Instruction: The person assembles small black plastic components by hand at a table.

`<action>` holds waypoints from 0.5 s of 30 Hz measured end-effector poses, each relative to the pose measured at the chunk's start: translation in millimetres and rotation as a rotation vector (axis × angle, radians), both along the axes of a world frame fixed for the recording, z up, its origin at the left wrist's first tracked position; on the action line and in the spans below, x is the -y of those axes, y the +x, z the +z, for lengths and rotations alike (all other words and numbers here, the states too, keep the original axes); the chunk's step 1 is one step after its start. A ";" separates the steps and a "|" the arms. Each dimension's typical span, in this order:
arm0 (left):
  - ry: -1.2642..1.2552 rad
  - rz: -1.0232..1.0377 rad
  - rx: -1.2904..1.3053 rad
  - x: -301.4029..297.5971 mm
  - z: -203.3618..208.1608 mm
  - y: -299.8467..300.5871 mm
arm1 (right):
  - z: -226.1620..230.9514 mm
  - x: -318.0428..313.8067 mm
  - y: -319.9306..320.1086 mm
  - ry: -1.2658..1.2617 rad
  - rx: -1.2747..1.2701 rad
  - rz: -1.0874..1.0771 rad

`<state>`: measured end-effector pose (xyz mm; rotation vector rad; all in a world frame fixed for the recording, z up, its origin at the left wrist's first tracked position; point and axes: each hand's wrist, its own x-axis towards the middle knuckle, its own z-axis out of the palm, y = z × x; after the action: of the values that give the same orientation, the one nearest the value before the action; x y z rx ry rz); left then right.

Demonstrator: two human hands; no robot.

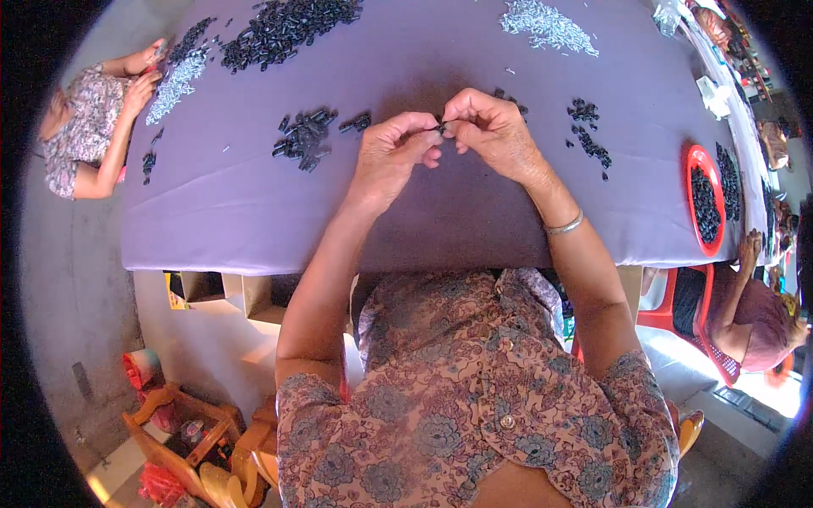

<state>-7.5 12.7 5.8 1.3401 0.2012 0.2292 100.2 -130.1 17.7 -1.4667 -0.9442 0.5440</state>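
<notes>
My left hand (398, 152) and my right hand (493, 135) meet above the middle of the cloth-covered table (406, 216). Each is closed in a pinch, and between the fingertips sits a small black piece (440, 125), mostly hidden by the fingers. Left of my left hand lies a loose heap of short black cylindrical pieces (303, 138), with a smaller cluster (356, 123) closer to the hand. A few black pieces (511, 100) show behind my right hand. More black pieces (590, 144) lie in a scattered line to its right.
Far off are a large black heap (288, 32) and a pile of small silvery pieces (546, 27). At the right edge stands a red oval basin (694, 169) of black pieces. Co-workers sit at the left (85, 135) and right (749, 326). Wooden chairs (190, 432) stand lower left.
</notes>
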 end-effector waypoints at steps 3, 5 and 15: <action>-0.001 -0.002 0.015 0.2 0.6 -0.8 | -0.8 -0.9 -0.4 0.022 -0.033 0.030; 0.013 -0.003 0.011 0.1 0.9 0.1 | -3.0 -3.0 -2.3 0.045 0.016 -0.043; 0.006 -0.004 0.004 -1.4 -2.7 -1.2 | -1.2 -1.3 -3.0 -0.048 0.043 -0.008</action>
<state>-8.7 14.1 3.1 1.3459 0.1946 0.2288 97.2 -128.7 16.5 -1.5293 -0.9642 0.5345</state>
